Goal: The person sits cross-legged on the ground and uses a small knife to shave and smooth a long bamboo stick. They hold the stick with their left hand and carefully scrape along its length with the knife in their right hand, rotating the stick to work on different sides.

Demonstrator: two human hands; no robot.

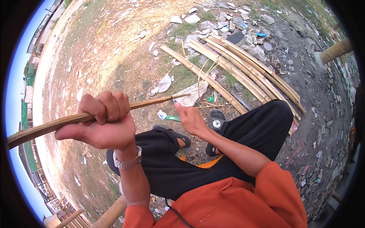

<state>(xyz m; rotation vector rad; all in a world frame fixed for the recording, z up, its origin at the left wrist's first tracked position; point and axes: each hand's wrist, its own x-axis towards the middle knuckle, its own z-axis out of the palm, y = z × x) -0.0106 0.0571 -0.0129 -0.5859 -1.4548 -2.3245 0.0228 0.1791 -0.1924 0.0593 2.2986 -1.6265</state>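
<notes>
a person sits on littered ground, seen from above through a wide lens. their left hand [100,121] is closed in a full fist around a long, thin bamboo strip [57,123], which runs from the near left edge, through the fist, to a slim point in the middle of the scene. a metal wristwatch [127,161] sits on that wrist. the right hand [192,117] is at the strip's far tip; the fingers look drawn together there, perhaps around a small blade, but the view is too poor to tell what, if anything, they pinch.

below the hands are crossed legs in black trousers [258,129], dark sandals [216,123] and an orange top [228,201]. farther off, to the right, a pile of split bamboo slats [243,66] lies on patchy grass among paper scraps [163,83] and plastic litter. a thick bamboo pole [336,50] shows at the far right edge.

the strip is thin and springy, and most of its length hangs free left of the fist, so it could whip or snap if bent too far. its split edges look sharp, so a slide through the fist could cut the palm. the right fingers sit close to the pointed tip, where a slip could prick them.
</notes>
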